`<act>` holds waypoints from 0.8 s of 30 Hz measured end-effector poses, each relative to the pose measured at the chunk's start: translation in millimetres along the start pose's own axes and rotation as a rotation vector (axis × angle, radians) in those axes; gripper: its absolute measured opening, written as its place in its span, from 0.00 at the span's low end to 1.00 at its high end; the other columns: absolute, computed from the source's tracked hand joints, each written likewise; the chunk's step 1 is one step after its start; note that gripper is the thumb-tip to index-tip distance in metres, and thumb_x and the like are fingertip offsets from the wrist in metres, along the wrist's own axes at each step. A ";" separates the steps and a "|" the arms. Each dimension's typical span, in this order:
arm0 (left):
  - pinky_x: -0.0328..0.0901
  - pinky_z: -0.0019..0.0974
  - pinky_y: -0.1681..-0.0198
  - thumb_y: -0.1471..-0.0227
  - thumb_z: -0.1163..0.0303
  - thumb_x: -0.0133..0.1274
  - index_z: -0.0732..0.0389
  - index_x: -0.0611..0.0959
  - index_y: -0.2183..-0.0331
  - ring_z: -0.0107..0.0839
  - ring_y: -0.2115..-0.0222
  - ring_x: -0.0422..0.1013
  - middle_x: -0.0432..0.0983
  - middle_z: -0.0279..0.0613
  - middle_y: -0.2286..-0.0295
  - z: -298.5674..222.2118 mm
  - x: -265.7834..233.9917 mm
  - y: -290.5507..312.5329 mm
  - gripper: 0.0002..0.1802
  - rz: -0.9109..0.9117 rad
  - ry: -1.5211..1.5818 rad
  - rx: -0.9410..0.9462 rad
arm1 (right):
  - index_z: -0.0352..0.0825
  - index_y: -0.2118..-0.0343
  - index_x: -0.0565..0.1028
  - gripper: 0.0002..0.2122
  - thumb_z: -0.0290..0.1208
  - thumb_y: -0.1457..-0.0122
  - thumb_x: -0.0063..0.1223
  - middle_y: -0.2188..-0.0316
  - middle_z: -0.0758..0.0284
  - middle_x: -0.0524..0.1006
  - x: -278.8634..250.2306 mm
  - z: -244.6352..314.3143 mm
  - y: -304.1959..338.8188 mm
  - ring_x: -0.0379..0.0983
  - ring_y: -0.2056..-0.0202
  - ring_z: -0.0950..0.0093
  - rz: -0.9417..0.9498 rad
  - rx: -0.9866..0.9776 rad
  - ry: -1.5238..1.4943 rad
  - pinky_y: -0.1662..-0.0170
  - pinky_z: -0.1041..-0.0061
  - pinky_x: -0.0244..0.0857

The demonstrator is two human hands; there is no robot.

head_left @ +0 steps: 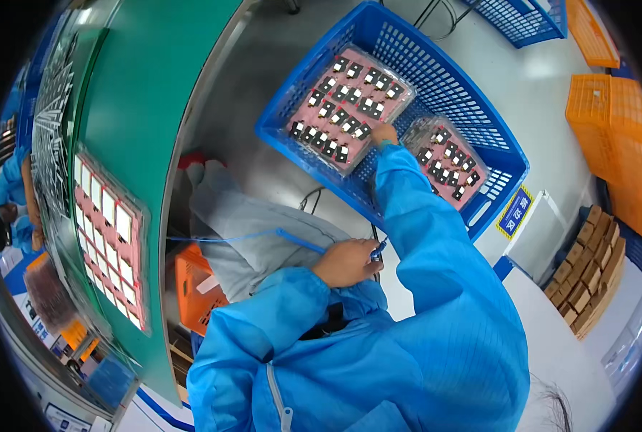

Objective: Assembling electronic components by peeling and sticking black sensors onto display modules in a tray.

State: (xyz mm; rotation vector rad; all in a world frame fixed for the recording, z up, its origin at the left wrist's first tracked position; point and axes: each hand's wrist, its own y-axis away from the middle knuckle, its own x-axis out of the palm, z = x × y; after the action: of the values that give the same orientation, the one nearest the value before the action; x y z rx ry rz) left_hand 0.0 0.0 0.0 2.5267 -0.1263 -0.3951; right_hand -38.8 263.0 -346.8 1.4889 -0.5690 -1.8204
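My right hand (384,135) reaches into a blue plastic basket (292,146), its fingers closed at the right edge of a clear tray (319,114) with a pink lining. Rows of small black-and-white parts lie in this tray. Beside it in the basket sits a smaller-looking stack of similar trays (447,160), partly behind my right sleeve. Over my lap, my left hand (346,263) is closed around a small blue-and-black thing (378,250) that I cannot make out fully. A thin blue cord (292,238) runs from the table edge to near this hand.
On the green table (159,61) to the left lies a pink-lined tray of white pieces (109,230). An orange crate (195,284) stands under the table edge. Orange bins (612,129) and stacked brown cartons (584,277) stand at right. Another person's arm (29,191) shows far left.
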 end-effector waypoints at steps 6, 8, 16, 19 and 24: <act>0.67 0.56 0.59 0.49 0.63 0.59 0.64 0.79 0.53 0.56 0.62 0.74 0.79 0.55 0.65 -9.2 -3.0 -5.5 0.22 -0.312 -0.051 0.238 | 0.33 0.56 0.82 0.20 0.42 0.45 0.55 0.52 0.50 0.79 -62.0 -36.4 -43.6 0.77 0.52 0.50 -0.028 -0.563 0.467 0.49 0.56 0.72; 0.65 0.55 0.53 0.49 0.63 0.58 0.63 0.80 0.54 0.53 0.57 0.73 0.78 0.53 0.62 3.7 -7.5 13.6 0.22 -0.384 -0.157 0.070 | 0.31 0.61 0.83 0.16 0.39 0.44 0.54 0.59 0.47 0.81 -34.4 -15.0 14.8 0.79 0.57 0.51 -0.016 -0.830 0.474 0.54 0.55 0.72; 0.68 0.42 0.50 0.36 0.63 0.52 0.64 0.82 0.60 0.43 0.57 0.74 0.79 0.45 0.60 -2.6 -93.1 189.3 0.14 -0.481 0.263 0.391 | 0.30 0.61 0.78 0.06 0.25 0.36 0.50 0.69 0.69 0.79 -162.3 185.1 380.3 0.71 0.66 0.81 0.299 -1.000 -0.502 0.61 0.81 0.64; 0.70 0.40 0.57 0.38 0.70 0.56 0.64 0.84 0.64 0.39 0.62 0.77 0.80 0.43 0.66 -18.2 -143.3 314.2 0.07 -0.654 0.418 0.477 | 0.30 0.62 0.79 0.06 0.22 0.42 0.57 0.71 0.64 0.80 -210.5 218.9 484.0 0.76 0.66 0.72 0.583 -1.457 -0.144 0.63 0.73 0.67; 0.64 0.42 0.43 0.43 0.72 0.59 0.64 0.79 0.51 0.41 0.50 0.72 0.76 0.47 0.52 45.6 -139.7 423.2 0.18 -1.711 0.088 -0.144 | 0.30 0.64 0.79 0.07 0.20 0.46 0.62 0.71 0.65 0.80 -242.6 330.5 562.0 0.75 0.70 0.73 0.231 -1.921 -0.081 0.63 0.73 0.69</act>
State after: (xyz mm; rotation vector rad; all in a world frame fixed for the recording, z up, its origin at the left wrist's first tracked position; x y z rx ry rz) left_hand -148.9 -351.6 234.3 1.8522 2.0325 -0.8071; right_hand -199.6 45.6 294.2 -0.0184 0.8395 -1.2405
